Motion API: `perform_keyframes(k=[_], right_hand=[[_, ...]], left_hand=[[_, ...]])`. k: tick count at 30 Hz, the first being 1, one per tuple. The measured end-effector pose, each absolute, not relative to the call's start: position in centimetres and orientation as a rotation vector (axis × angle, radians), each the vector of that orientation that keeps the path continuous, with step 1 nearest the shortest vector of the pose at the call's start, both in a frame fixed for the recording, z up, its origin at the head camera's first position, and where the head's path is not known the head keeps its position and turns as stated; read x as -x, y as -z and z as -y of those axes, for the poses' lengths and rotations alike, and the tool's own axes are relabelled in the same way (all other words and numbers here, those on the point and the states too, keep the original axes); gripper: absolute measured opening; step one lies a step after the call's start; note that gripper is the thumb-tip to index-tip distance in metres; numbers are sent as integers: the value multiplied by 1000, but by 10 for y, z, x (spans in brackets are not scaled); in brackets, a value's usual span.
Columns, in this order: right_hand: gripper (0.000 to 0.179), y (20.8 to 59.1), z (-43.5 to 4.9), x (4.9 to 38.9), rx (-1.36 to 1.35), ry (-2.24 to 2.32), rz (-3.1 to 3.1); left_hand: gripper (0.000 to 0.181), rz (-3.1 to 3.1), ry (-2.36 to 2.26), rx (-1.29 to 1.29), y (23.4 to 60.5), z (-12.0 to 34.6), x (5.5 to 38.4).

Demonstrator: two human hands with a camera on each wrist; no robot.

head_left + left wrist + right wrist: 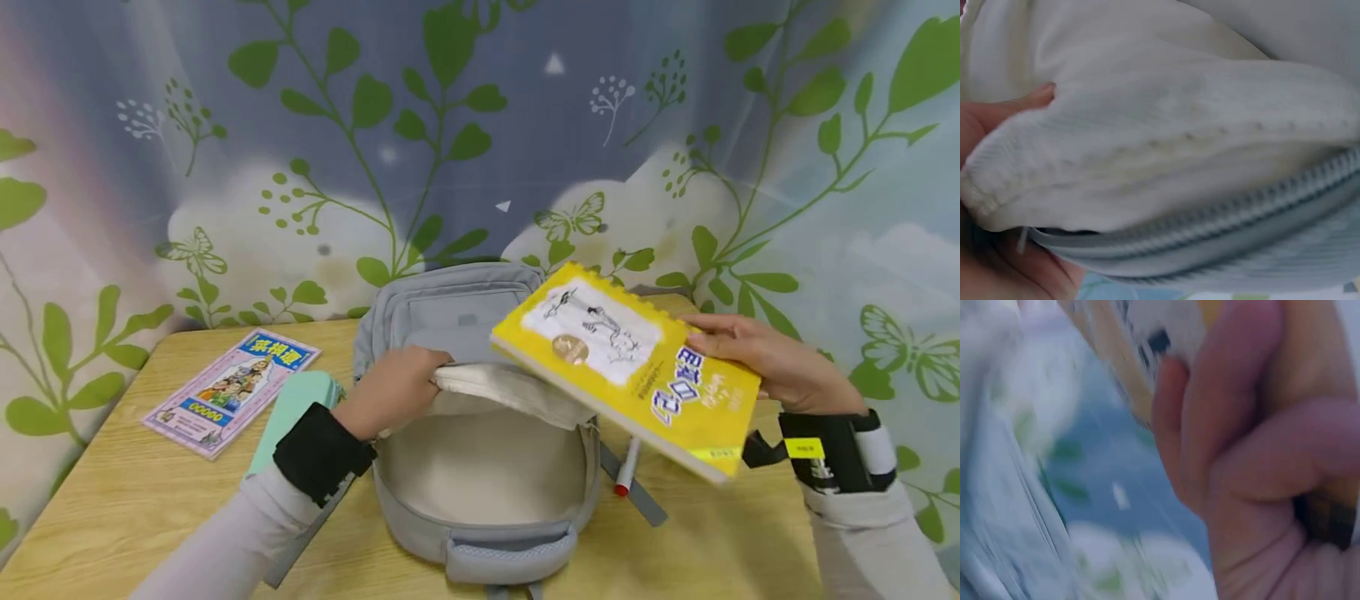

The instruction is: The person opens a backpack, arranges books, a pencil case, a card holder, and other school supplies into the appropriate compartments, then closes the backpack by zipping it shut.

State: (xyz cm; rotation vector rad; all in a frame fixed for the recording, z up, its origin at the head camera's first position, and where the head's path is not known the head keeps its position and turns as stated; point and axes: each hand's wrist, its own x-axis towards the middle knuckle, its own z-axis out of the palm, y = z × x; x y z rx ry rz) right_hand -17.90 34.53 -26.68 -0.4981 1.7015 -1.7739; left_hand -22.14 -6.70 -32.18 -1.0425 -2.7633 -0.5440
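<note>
A grey backpack (480, 533) lies on the table with its main compartment unzipped, the cream lining showing. My left hand (401, 387) grips the edge of its opening flap; in the left wrist view the thumb presses on the pale lining (1166, 119) above the zipper teeth (1260, 200). My right hand (772, 358) holds a yellow book (600, 350) by its right edge, thumb on the cover. The book is tilted in the air, over the right side of the backpack. In the right wrist view, fingers (1229, 381) wrap around the book, which is blurred.
On the table (97, 517) left of the backpack lie a pink comic book (232, 387) and a mint-green case (300, 400), partly behind my left wrist. A red-tipped marker (627, 471) and a grey strap (645, 504) lie at the right. A leaf-patterned curtain (465, 167) hangs behind.
</note>
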Motion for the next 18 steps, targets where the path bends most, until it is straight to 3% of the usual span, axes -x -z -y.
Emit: perform_keyframes(k=[7,18], right_hand=[[44,274,-278,151,659,1563,-1395],[64,332,-228,185,250,1678,-1711]], left_hand=[[18,2649,672,999,302,76,240],[45,2491,473,855,268,73,206]])
